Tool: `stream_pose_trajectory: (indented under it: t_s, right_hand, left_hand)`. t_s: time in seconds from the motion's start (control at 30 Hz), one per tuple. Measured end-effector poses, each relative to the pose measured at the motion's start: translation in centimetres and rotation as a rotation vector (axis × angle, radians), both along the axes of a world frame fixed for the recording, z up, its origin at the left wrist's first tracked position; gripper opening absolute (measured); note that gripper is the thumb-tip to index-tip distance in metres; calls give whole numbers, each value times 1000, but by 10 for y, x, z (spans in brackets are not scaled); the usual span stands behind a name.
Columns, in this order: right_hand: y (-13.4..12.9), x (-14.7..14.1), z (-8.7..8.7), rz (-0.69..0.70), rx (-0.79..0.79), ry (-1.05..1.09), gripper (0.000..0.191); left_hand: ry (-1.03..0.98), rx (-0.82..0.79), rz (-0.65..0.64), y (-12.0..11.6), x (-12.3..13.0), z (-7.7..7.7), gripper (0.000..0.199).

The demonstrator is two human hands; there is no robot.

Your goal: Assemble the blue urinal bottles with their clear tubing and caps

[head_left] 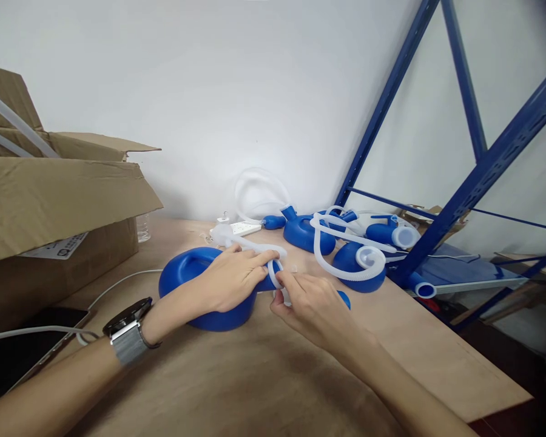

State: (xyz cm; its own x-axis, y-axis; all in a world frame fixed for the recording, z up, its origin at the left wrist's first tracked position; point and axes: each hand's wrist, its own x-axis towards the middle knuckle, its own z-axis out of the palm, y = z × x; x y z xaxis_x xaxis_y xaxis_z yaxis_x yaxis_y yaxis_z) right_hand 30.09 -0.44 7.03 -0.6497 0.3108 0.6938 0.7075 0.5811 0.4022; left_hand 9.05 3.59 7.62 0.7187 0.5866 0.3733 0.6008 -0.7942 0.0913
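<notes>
A blue plastic bottle point(225, 320) with a loop handle lies on the wooden table, its neck pointing right. My left hand point(236, 276) rests over the bottle with its fingers wrapped on the neck. Around the bottle's mouth sits a white ring point(273, 274). My right hand point(307, 303) pinches at the rim of that mouth, thumb and fingertips closed on the white ring's edge. A pale tube point(255, 246) runs behind my left fingers. A small translucent piece shows just under the mouth, partly hidden by my right fingers.
More blue bottles point(306, 233) with a white corrugated hose point(346, 274) lie behind and to the right. A power strip point(246, 228) is near the wall. A cardboard box point(64, 194) and a dark device point(31, 346) stand left. A blue metal rack point(495, 170) rises on the right.
</notes>
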Motion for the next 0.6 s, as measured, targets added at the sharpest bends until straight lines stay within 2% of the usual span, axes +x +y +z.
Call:
stream_pose_trajectory:
  t_s: [0.2,0.37,0.6]
  right_hand:
    - [2,-3,-6,-16,-31,81,14]
    - [0,-4,-8,-12,-87,155,11]
    - [6,6,-12,156,-171,277,10]
  left_hand:
    - [-2,3,41,3,3,-3,54]
    - [82,76,98,1,6,0,48]
    - [69,117,106,4,5,-5,45]
